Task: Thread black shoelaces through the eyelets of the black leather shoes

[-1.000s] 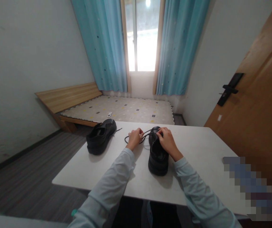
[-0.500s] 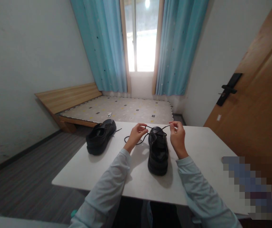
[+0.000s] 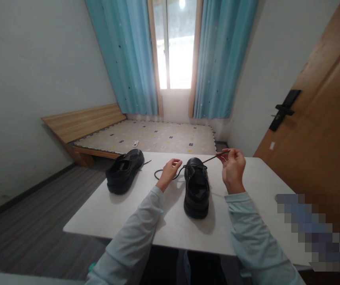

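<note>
A black lace-up shoe (image 3: 197, 190) stands on the white table (image 3: 128, 213) in front of me, toe pointing away. My right hand (image 3: 233, 169) is raised to the right of it and pinches one end of its black lace (image 3: 209, 159), which runs taut back to the eyelets. My left hand (image 3: 169, 173) is low on the shoe's left side, fingers closed on the other lace end, which loops on the table (image 3: 160, 174). A second black shoe (image 3: 124, 172) sits apart at the table's left.
Beyond the table lies a low wooden bed (image 3: 146, 136) with a patterned mattress, under a window with blue curtains (image 3: 134, 59). A wooden door (image 3: 321, 130) with a black handle stands at the right. Grey floor is at the left.
Both hands left the shoe's top and took a lace end each. My right hand then pulled its end outward to the right and up, while my left hand dropped slightly.
</note>
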### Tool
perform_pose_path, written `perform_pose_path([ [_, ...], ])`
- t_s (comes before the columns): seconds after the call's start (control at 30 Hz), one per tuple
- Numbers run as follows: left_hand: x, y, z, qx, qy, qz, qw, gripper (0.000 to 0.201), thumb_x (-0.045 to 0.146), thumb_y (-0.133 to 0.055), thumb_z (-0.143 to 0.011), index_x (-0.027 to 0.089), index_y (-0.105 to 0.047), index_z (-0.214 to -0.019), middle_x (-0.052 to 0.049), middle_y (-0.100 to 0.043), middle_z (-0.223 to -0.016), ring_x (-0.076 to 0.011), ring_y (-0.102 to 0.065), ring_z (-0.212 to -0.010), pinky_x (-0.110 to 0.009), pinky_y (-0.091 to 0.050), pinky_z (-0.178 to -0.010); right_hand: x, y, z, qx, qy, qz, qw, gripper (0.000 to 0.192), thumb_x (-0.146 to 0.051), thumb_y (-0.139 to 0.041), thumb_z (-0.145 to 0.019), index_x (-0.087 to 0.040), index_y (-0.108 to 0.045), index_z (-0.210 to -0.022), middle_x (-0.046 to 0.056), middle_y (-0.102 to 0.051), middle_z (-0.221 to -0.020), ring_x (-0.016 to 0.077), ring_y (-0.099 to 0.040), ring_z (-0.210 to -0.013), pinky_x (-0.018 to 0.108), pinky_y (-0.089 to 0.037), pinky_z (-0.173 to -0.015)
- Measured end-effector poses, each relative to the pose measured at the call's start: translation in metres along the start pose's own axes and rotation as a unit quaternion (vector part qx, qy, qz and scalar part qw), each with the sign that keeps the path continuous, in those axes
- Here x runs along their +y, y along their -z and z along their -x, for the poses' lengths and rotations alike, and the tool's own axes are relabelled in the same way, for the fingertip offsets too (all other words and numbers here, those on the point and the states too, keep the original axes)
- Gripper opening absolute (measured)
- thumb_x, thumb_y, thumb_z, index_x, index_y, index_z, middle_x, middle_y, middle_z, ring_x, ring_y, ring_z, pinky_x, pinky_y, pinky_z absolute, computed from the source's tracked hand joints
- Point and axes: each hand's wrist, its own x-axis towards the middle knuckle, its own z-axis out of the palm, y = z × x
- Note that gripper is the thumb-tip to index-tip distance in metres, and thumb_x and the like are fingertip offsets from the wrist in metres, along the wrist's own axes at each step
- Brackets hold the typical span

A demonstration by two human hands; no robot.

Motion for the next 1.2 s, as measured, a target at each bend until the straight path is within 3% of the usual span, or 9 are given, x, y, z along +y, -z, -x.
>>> perform_pose_path([
  [0.2,-0.002,-0.004,0.0,-0.043,-0.025,-0.06,0.997,0.034,0.044,-0.054,-0.08,0.015,-0.071,-0.083,-0.006,-0.072,-0.087,-0.0195,-0.064,-0.084,-0.03,-0.047,-0.081,-0.006,0.002,-0.003,-0.012,-0.059,-0.06,0.996,0.022,-0.037,-0.059,-0.082,-0.02,-0.047,-0.076,-0.006,-0.056,-0.074,0.009,-0.062,-0.055,0.03,-0.052,-0.063],
  [0.33,-0.001,-0.007,0.0,-0.046,-0.03,0.021,0.998,0.029,0.038,-0.061,-0.074,0.012,-0.07,-0.083,-0.008,-0.072,-0.085,-0.0178,-0.065,-0.078,-0.029,-0.048,-0.076,-0.006,0.004,-0.004,-0.009,-0.077,-0.068,0.995,0.02,-0.034,-0.06,-0.081,-0.02,-0.047,-0.076,-0.006,-0.056,-0.074,0.0068,-0.058,-0.051,0.026,-0.05,-0.058],
  [0.5,0.007,-0.003,0.002,-0.014,-0.067,0.085,0.994,0.021,0.029,-0.065,-0.07,0.012,-0.066,-0.082,-0.006,-0.07,-0.085,-0.0158,-0.063,-0.076,-0.028,-0.049,-0.075,-0.009,0.007,-0.006,-0.003,-0.05,-0.054,0.997,0.019,-0.033,-0.06,-0.081,-0.02,-0.048,-0.075,-0.006,-0.054,-0.073,0.0043,-0.053,-0.05,0.02,-0.045,-0.053],
  [0.67,0.014,-0.001,0.007,-0.05,-0.097,0.013,0.994,0.008,0.018,-0.06,-0.07,0.015,-0.064,-0.076,-0.003,-0.067,-0.084,-0.0159,-0.061,-0.082,-0.029,-0.049,-0.078,-0.013,0.01,-0.01,-0.009,-0.016,-0.045,0.999,0.021,-0.033,-0.061,-0.081,-0.019,-0.047,-0.073,-0.007,-0.05,-0.071,0.0032,-0.049,-0.047,0.019,-0.042,-0.051],
  [0.87,0.018,0.002,0.012,-0.058,-0.133,-0.074,0.987,0.011,0.015,-0.06,-0.071,0.018,-0.063,-0.081,-0.004,-0.063,-0.093,-0.0167,-0.058,-0.09,-0.03,-0.048,-0.083,-0.016,0.018,-0.018,0.014,0.0,-0.029,0.999,0.021,-0.03,-0.061,-0.08,-0.019,-0.048,-0.07,-0.008,-0.047,-0.065,0.0019,-0.041,-0.042,0.017,-0.037,-0.045],
  [1.03,0.025,0.004,0.021,-0.011,-0.229,-0.069,0.971,0.025,0.024,-0.057,-0.079,0.018,-0.06,-0.103,-0.007,-0.062,-0.106,-0.0194,-0.055,-0.101,-0.034,-0.044,-0.092,-0.021,0.027,-0.026,0.042,0.038,-0.015,0.998,0.019,-0.027,-0.062,-0.079,-0.018,-0.05,-0.069,-0.007,-0.048,-0.064,0.0012,-0.038,-0.041,0.016,-0.033,-0.042],
  [1.2,0.037,0.0,0.035,-0.104,-0.343,-0.067,0.931,0.031,0.021,-0.05,-0.084,0.022,-0.061,-0.113,-0.007,-0.06,-0.119,-0.0203,-0.051,-0.115,-0.035,-0.037,-0.103,-0.023,0.039,-0.034,0.083,0.056,-0.004,0.995,0.02,-0.029,-0.06,-0.081,-0.018,-0.049,-0.068,-0.008,-0.047,-0.063,0.0012,-0.038,-0.04,0.016,-0.032,-0.04],
])
